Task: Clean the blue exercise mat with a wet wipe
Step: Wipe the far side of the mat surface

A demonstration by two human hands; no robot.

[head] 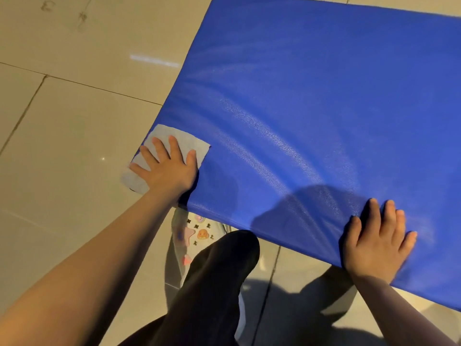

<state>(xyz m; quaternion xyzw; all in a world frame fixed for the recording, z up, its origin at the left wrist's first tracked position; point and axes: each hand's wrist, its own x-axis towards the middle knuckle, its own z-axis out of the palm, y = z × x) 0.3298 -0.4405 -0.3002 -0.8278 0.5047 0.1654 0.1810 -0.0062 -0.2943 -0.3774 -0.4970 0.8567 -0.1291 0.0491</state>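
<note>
The blue exercise mat (pixel 311 108) lies on the tiled floor and fills the upper right of the head view, with curved damp streaks shining across its surface. A pale grey wet wipe (pixel 185 142) lies spread flat on the mat's near left corner and hangs partly over the edge. My left hand (pixel 167 168) presses flat on the wipe with its fingers straight and spread. My right hand (pixel 376 240) rests flat on the mat's near edge, fingers straight, holding nothing.
Beige glossy floor tiles (pixel 74 133) with dark grout lines surround the mat on the left and below. My knee in black trousers (pixel 219 275) is bent just in front of the mat's near edge. A light shoe with colourful charms (pixel 197 233) stands under that edge.
</note>
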